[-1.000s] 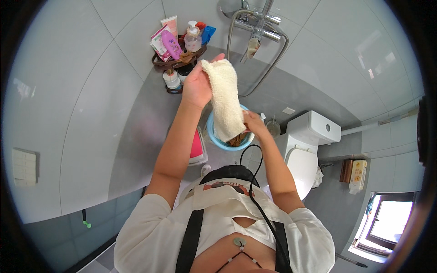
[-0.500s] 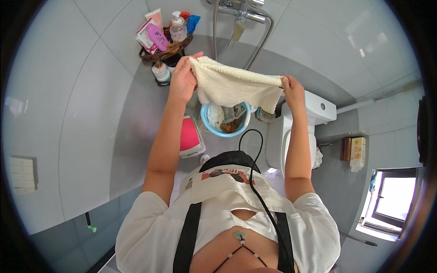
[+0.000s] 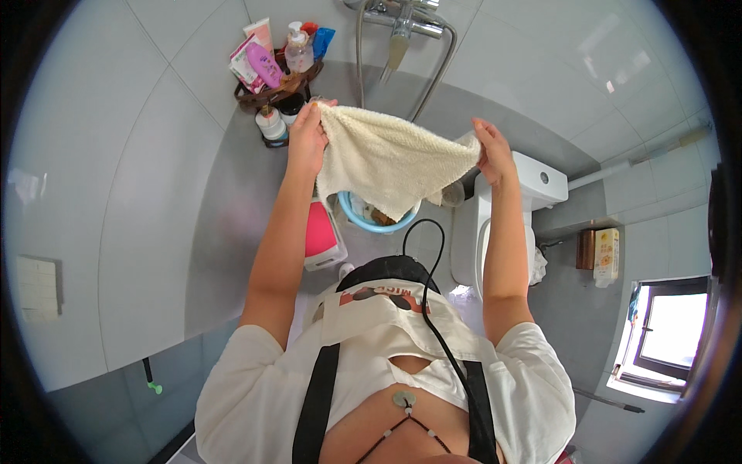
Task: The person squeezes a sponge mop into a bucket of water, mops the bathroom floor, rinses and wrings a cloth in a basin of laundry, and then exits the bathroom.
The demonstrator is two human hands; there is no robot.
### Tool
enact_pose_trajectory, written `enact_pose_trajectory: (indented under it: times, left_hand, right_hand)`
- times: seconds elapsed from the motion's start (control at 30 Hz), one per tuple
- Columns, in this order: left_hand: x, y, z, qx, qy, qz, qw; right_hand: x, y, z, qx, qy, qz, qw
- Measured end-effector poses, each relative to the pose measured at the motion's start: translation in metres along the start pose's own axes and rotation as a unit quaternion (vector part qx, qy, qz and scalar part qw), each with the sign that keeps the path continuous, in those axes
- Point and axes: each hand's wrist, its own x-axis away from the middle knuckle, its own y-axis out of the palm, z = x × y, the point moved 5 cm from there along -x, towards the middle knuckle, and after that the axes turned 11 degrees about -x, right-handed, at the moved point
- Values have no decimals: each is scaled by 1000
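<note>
A cream, fluffy towel [image 3: 394, 155] hangs stretched between my two hands at arm's length. My left hand [image 3: 308, 143] pinches its upper left corner. At the other end, my right hand [image 3: 495, 151] grips the upper right corner. The lower edge sags to a point over a light blue bucket [image 3: 379, 226], hiding much of it. Inside the bucket, some white and brown cloth [image 3: 379, 216] shows below the towel's edge.
Left of the bucket stands a pink-topped white bin [image 3: 321, 232]; to its right is a white toilet [image 3: 525, 182]. A corner shelf [image 3: 270, 94] holds several bottles and tubes. A shower mixer [image 3: 402, 19] with a hose is on the wall. A black cable [image 3: 433, 309] crosses my front.
The towel's lower edge has dropped and swung toward me, covering more of the bucket. My right hand has turned slightly, and its fingers have shifted on the corner.
</note>
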Motion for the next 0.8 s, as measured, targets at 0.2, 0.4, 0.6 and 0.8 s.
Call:
enact_pose_trajectory:
  times: [0.2, 0.4, 0.6, 0.8]
  left_hand:
    - [-3, -15, 6, -17, -10, 40, 999]
    - [-8, -28, 7, -49, -36, -19, 998]
    - [18, 9, 9, -532, 32, -192, 824]
    - [19, 25, -19, -817, 223, -248, 470]
  right_hand:
    - [32, 39, -21, 263, -120, -142, 947]
    - [38, 45, -12, 571, -199, -124, 787]
    - [28, 36, -9, 585, -185, -59, 788]
    - [16, 29, -13, 521, -150, -109, 833]
